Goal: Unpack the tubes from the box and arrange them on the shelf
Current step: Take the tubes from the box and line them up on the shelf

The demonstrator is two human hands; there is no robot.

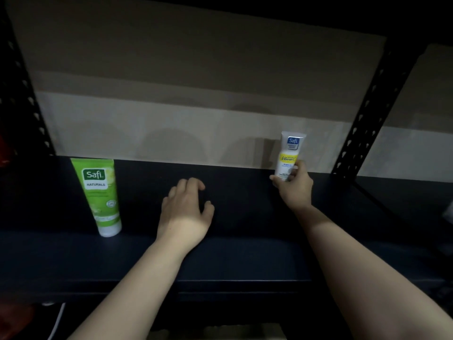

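A green tube (99, 195) stands upright on its white cap at the left of the dark shelf (245, 256). My right hand (295, 186) grips the lower part of a white tube with a yellow band (288, 153), held upright near the shelf's back right, against the pale wall. My left hand (187, 209) hovers over or rests on the middle of the shelf with loosely curled fingers and holds nothing. The box is out of sight.
Black perforated uprights rise at the left (22, 94) and at the right (370, 106) of the shelf. A dark shelf board runs overhead. Something red (3, 153) shows at the far left edge. The scene is dim.
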